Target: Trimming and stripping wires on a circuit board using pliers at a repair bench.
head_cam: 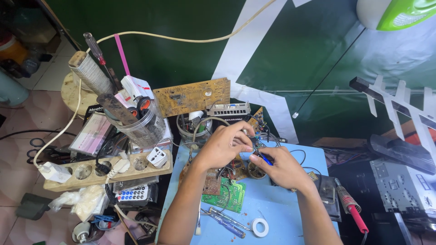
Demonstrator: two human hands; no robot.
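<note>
At centre frame, over the blue counter [272, 199], both hands meet above a cluster of loose boards and wires. Left hand [222, 145] comes in from lower left, fingers [240, 131] curled and pinched on a small wired component [252, 136]; what exactly it is, too small to tell. Right hand [281, 168] comes in from lower right, fingers closed on a blue-handled tool [265, 158], likely a small screwdriver, thin and dark at the tip. Tool's long axis runs diagonally, handle at lower right, tip up-left toward the pinched component, just beside the left fingertips. Both hands about equally near; the right thumb is nearly touching the left fingers. Directly under the hands: a brown circuit board [212, 180] and a green circuit board [229, 195] lying flat, touching each other. Lower centre: a roll of white tape [260, 227] and a blue screwdriver [227, 223] lying on the counter, apart from the hands. Lower right: a soldering iron [352, 208] with a red handle, resting at the counter's right edge. Left of frame: a wooden power strip [109, 170] with plugs in it, a clear jar of tools [138, 124] behind it, a remote control [131, 194] below. Upper centre: a tan circuit board [193, 96] propped upright against the green wall. Right edge: a white antenna [395, 102].
</note>
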